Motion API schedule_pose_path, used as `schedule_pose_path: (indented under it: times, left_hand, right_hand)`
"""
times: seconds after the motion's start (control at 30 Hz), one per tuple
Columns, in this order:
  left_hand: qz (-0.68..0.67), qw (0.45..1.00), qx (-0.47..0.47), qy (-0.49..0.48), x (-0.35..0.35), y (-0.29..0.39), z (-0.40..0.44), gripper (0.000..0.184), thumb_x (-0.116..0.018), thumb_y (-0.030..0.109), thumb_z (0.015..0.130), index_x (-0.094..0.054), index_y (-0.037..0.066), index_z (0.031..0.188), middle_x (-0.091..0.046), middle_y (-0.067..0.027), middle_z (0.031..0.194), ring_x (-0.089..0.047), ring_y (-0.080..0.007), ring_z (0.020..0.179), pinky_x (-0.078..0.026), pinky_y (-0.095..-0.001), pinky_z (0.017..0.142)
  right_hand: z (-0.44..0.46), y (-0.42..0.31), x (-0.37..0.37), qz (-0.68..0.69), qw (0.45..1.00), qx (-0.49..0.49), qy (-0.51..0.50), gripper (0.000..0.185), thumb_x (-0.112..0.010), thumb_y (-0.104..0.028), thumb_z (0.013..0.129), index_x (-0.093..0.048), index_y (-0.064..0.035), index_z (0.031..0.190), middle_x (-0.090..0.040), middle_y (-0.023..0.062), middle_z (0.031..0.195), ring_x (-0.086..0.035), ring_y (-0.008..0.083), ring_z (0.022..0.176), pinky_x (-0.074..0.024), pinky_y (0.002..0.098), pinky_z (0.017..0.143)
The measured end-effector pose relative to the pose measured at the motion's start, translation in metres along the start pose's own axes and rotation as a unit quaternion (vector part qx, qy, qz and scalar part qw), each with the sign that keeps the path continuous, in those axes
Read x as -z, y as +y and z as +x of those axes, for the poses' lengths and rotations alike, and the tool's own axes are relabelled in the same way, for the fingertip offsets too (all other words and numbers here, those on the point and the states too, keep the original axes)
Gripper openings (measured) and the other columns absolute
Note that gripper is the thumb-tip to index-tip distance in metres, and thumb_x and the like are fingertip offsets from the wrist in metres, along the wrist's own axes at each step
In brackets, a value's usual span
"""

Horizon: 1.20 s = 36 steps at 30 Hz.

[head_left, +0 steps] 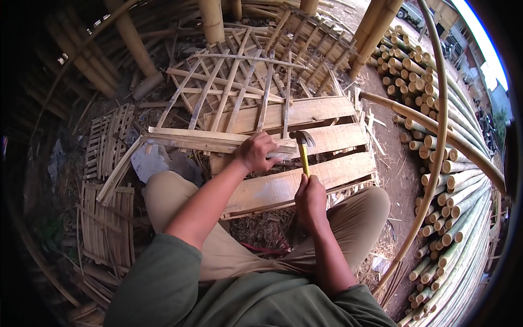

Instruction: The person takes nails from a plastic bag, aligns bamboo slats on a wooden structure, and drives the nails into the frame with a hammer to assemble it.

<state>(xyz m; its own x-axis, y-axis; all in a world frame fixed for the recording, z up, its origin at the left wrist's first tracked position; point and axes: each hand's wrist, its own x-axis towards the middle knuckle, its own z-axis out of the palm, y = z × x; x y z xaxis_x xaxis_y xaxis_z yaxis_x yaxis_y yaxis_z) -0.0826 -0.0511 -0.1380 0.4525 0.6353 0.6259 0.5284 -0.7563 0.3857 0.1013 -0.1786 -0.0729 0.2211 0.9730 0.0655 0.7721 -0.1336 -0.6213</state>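
Head view: holding a yellow hammer [304, 159] in the right hand [311, 197], with fingers wrapped tight around the low part, maybe for a strong grip. Pointing the metal head [306, 137] up and away from the body, just beside the near end of some long wood strips [196, 139]. Resting the left hand [256, 152] on top of the strips by that same end, with fingers bent, likely to stop any sliding. Cannot tell how tightly closed, or if pinching something small; too tiny to see. Can see the strips lying partly over the wide boards [338, 170] and sticking out to the left, perhaps put there for a hard place underneath. Sitting with legs [174, 210] bent and knees wide apart, probably to make room in front. Can also see a big frame of crossed sticks [245, 58] past the boards, and, to the right, round poles [468, 204] piled up, perhaps to store neatly.
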Motion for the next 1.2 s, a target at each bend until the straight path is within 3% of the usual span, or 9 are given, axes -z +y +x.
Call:
schedule_pose_path:
  times: [0.13,0.23,0.27,0.33,0.53,0.67,1.0,1.1,1.2]
  left_hand:
    - [-0.007,1.0,0.004,-0.011,0.003,0.003,0.001,0.031,-0.083,0.025,0.064,-0.071,0.004,0.083,-0.065,-0.0099,0.083,-0.062,-0.0271,0.082,-0.052,-0.0361,0.078]
    - [-0.022,1.0,-0.007,-0.001,0.003,0.003,0.003,0.028,-0.083,0.023,0.066,-0.07,0.003,0.081,-0.063,-0.0097,0.08,-0.061,-0.0272,0.078,-0.051,-0.0362,0.077]
    - [-0.022,1.0,-0.008,-0.001,0.004,0.003,0.004,0.028,-0.083,0.023,0.066,-0.07,0.003,0.081,-0.063,-0.0097,0.08,-0.061,-0.0272,0.078,-0.051,-0.0362,0.077]
    - [-0.012,1.0,-0.015,-0.013,0.006,0.002,0.003,0.02,-0.079,0.018,0.071,-0.069,0.003,0.079,-0.063,-0.011,0.077,-0.061,-0.0282,0.076,-0.051,-0.0366,0.074]
    - [-0.031,0.999,-0.005,0.026,-0.001,-0.005,0.004,0.016,-0.066,0.014,0.08,-0.064,0.004,0.067,-0.059,-0.01,0.07,-0.058,-0.0297,0.073,-0.05,-0.0375,0.067]
    - [-0.032,0.999,-0.008,0.036,-0.001,-0.002,0.005,0.018,-0.065,0.011,0.079,-0.061,0.004,0.064,-0.057,-0.0107,0.068,-0.057,-0.0301,0.071,-0.05,-0.0382,0.066]
    - [-0.03,0.999,-0.005,0.044,0.0,0.001,0.006,0.017,-0.063,0.011,0.079,-0.06,0.004,0.063,-0.059,-0.0108,0.069,-0.058,-0.03,0.071,-0.05,-0.039,0.066]
    - [-0.021,0.998,-0.006,0.054,-0.001,-0.002,0.006,0.017,-0.063,0.011,0.079,-0.06,0.004,0.063,-0.059,-0.0102,0.069,-0.058,-0.0293,0.071,-0.051,-0.0388,0.066]
    - [-0.022,0.999,-0.005,0.036,0.0,-0.001,0.004,0.018,-0.063,0.012,0.079,-0.06,0.004,0.063,-0.059,-0.0098,0.069,-0.058,-0.029,0.071,-0.051,-0.0391,0.065]
  right_hand:
    - [-0.001,-0.044,0.059,0.057,0.988,0.039,0.136,0.023,-0.044,-0.019,0.101,-0.047,-0.0008,0.087,-0.051,0.0222,0.056,-0.053,0.0441,0.052,-0.0385,0.0496,0.047]
    - [-0.002,-0.041,0.047,0.096,0.96,0.081,0.248,0.02,-0.043,-0.017,0.101,-0.045,-0.0027,0.087,-0.047,0.018,0.054,-0.052,0.0411,0.049,-0.038,0.0465,0.046]
    - [-0.004,-0.027,0.022,0.097,0.969,0.057,0.218,0.023,-0.044,-0.02,0.1,-0.048,-0.0017,0.087,-0.052,0.0221,0.058,-0.055,0.0431,0.053,-0.0406,0.0499,0.048]
    - [0.0,0.029,-0.028,-0.071,0.995,0.061,-0.038,0.027,-0.045,-0.023,0.1,-0.05,0.0002,0.086,-0.057,0.0274,0.063,-0.058,0.0466,0.057,-0.0427,0.0548,0.052]
    - [-0.007,0.0,-0.024,0.038,0.999,-0.025,0.024,0.029,-0.047,-0.02,0.099,-0.051,0.0027,0.081,-0.057,0.0284,0.063,-0.056,0.0504,0.061,-0.041,0.0569,0.054]
    - [-0.005,0.014,-0.028,-0.032,0.999,-0.014,-0.01,0.03,-0.045,-0.023,0.1,-0.051,0.0025,0.085,-0.058,0.0291,0.064,-0.058,0.0488,0.061,-0.0444,0.0566,0.054]
    - [-0.007,0.013,-0.022,-0.037,0.999,0.007,-0.023,0.03,-0.047,-0.023,0.099,-0.052,0.0027,0.083,-0.059,0.029,0.066,-0.059,0.0484,0.064,-0.0452,0.0559,0.056]
    - [0.002,-0.016,0.015,0.014,1.0,0.006,0.021,0.028,-0.048,-0.022,0.099,-0.053,0.0028,0.086,-0.059,0.0296,0.066,-0.058,0.049,0.065,-0.0439,0.0554,0.056]
    - [0.004,-0.056,0.071,0.083,0.987,0.062,0.125,0.021,-0.047,-0.017,0.099,-0.05,0.0002,0.089,-0.055,0.0237,0.062,-0.054,0.0449,0.056,-0.0393,0.0506,0.05]
